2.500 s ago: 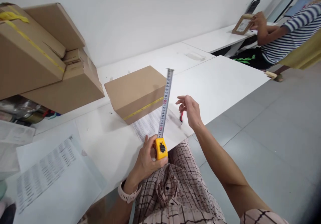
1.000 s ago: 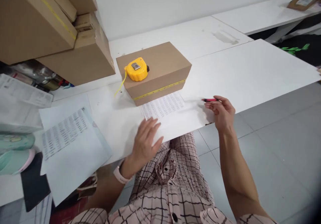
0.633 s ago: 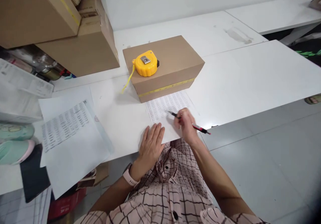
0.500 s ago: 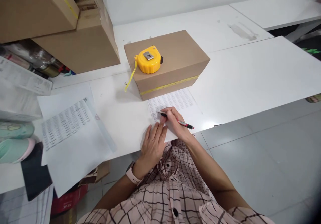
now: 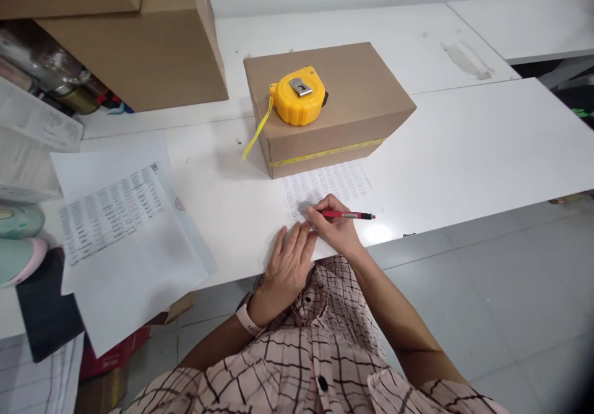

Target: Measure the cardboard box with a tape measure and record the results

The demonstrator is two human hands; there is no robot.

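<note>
The right hand pinches a slim red-and-black pen, barrel pointing right; a printed white paper sheet extends just beyond. The left hand lies flat alongside, grasping nothing.

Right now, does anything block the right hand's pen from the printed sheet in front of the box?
Nothing visible stands between the pen and the printed sheet; the right hand holds the pen over it, though the tip is hidden. The left hand rests close beside, and the cardboard box stands beyond the visible print.
</note>
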